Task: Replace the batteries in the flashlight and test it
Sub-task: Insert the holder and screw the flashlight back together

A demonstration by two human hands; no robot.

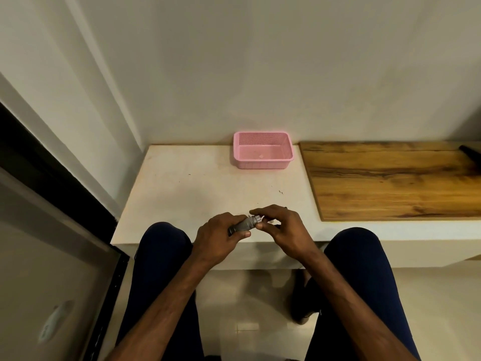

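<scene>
A small grey flashlight (244, 224) is held just above the near edge of a white ledge (197, 183), lying roughly level and pointing right. My left hand (220, 239) is wrapped around its body. My right hand (279, 226) pinches its right end between thumb and fingers, where a small pale part shows at the tip. Fingers hide most of that end, so I cannot tell what the pale part is. No loose batteries are visible.
A pink plastic basket (263, 162) stands at the back of the ledge against the wall. A wooden board (390, 183) covers the ledge to the right, with a dark object (469, 152) at its far right corner. My knees flank the ledge's front edge.
</scene>
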